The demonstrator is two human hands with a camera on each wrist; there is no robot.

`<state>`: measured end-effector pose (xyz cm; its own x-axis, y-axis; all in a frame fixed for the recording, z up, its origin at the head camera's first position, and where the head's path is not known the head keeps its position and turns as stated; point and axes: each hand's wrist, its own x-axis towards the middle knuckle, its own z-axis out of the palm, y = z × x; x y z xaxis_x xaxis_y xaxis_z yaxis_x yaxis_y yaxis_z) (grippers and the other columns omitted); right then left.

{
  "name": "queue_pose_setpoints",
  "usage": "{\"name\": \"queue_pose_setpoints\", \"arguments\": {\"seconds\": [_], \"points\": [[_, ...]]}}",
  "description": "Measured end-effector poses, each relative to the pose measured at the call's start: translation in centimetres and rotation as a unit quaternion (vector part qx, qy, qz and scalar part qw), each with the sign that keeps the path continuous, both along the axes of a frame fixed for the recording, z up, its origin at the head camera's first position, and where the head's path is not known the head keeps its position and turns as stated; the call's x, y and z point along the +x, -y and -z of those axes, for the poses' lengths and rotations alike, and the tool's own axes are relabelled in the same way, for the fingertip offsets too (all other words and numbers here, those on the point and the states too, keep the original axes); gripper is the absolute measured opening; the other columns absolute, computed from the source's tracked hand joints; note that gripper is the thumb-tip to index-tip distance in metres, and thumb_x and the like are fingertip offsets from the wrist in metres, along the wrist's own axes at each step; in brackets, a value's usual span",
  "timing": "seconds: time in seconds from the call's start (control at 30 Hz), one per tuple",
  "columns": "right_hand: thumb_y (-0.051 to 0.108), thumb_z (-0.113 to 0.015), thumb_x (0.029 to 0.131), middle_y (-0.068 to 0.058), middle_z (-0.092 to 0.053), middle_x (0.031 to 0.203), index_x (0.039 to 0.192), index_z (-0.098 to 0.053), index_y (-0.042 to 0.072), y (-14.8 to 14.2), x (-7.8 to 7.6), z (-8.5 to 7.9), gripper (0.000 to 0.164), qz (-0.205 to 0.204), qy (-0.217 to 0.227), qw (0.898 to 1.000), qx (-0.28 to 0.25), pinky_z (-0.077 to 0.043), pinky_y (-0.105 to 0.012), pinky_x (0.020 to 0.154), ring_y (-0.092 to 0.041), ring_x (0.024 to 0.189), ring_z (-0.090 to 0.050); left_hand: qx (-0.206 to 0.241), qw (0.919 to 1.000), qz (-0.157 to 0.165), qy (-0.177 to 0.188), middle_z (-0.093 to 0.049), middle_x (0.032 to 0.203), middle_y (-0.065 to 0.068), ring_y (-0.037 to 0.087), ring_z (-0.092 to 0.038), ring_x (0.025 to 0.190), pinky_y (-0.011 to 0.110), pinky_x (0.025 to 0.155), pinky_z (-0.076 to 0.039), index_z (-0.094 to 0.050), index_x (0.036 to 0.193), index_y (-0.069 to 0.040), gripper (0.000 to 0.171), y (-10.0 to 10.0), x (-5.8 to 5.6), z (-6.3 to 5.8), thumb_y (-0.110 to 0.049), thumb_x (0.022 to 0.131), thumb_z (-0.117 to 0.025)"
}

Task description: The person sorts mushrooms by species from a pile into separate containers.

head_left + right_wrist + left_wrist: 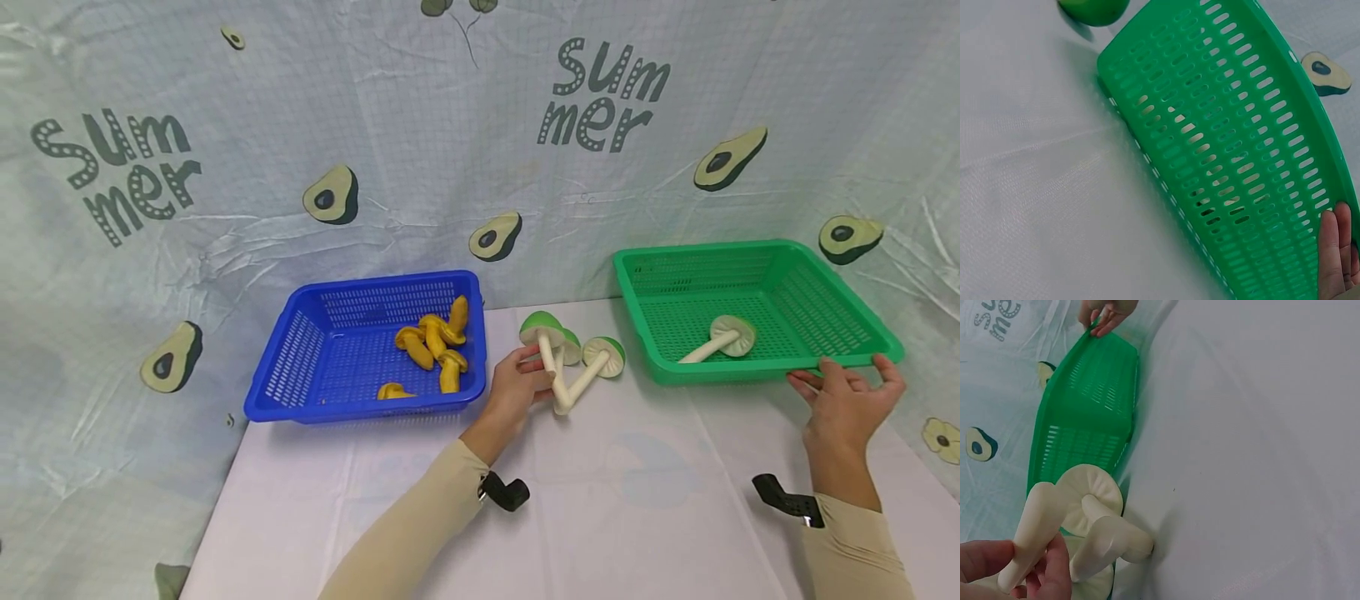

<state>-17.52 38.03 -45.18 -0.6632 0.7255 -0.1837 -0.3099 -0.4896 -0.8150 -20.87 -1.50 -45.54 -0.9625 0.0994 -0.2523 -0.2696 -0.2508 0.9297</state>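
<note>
My left hand [513,390] pinches the pale stem of a green-capped toy mushroom [547,352] between thumb and fingers; in the left wrist view the stem [1036,526] points up from the fingertips. Two more such mushrooms lie on the table right beside it, one [604,358] with its gills showing and one [571,347] partly hidden behind the held one. At the right, my right hand [847,402] grips the near rim of a green basket [738,371], its fingers at the edge in the right wrist view too. One green-capped mushroom [733,337] lies inside that basket.
A blue basket [315,413] stands at the left, holding several yellow toy mushrooms [436,337] mostly along its right side. Behind the white table [637,500] hangs a pale cloth [420,150] printed with avocados and lettering.
</note>
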Motion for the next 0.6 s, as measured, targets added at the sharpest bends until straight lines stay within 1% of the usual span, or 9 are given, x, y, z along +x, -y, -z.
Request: {"name": "queue_pose_setpoints", "arguments": {"seconds": [0.13, 0.23, 0.4, 0.6], "points": [[-0.001, -0.07, 0.092, -0.006, -0.046, 0.093, 0.139, -0.03, 0.027, 0.0, -0.1, 0.1, 0.067, 0.005, 0.0, 1.0, 0.006, -0.059, -0.031, 0.053, -0.024, 0.053, -0.069, 0.018, 0.9996, 0.01, 0.019, -0.062, 0.113, 0.014, 0.025, -0.066, 0.099, 0.036, 0.077, -0.059, -0.055, 0.141, -0.004, 0.052, -0.2, -0.3, -0.3, 0.007, 0.091, -0.066], [0.0, -0.069, 0.092, -0.005, -0.046, 0.093, 0.139, -0.03, 0.027, -0.1, -0.1, 0.2, 0.066, 0.006, 0.004, 1.0, 0.011, -0.059, -0.031, 0.053, -0.024, 0.053, -0.069, 0.028, 0.9991, 0.016, 0.026, -0.061, 0.11, 0.01, 0.022, -0.065, 0.097, 0.035, 0.076, -0.058, -0.055, 0.142, -0.005, 0.052, -0.4, -0.3, -0.5, 0.005, 0.092, -0.067], [0.0, -0.07, 0.092, -0.006, -0.046, 0.092, 0.139, -0.03, 0.027, -0.2, -0.1, 0.2, 0.067, 0.007, 0.003, 1.0, 0.008, -0.059, -0.031, 0.052, -0.024, 0.052, -0.068, 0.033, 0.9988, 0.03, 0.018, -0.061, 0.11, 0.009, 0.02, -0.065, 0.096, 0.036, 0.079, -0.058, -0.056, 0.142, -0.006, 0.051, -0.8, -0.7, -0.6, 0.004, 0.093, -0.065], [-0.002, -0.072, 0.09, -0.006, -0.047, 0.091, 0.137, -0.03, 0.027, -0.4, -0.1, 0.3, 0.069, -0.003, -0.014, 1.0, -0.005, -0.059, -0.033, 0.052, -0.027, 0.052, -0.068, 0.038, 0.9983, 0.043, 0.007, -0.063, 0.112, 0.009, 0.022, -0.065, 0.099, 0.04, 0.084, -0.058, -0.058, 0.139, -0.006, 0.048, -1.7, -1.5, -0.5, 0.004, 0.092, -0.064]]}}
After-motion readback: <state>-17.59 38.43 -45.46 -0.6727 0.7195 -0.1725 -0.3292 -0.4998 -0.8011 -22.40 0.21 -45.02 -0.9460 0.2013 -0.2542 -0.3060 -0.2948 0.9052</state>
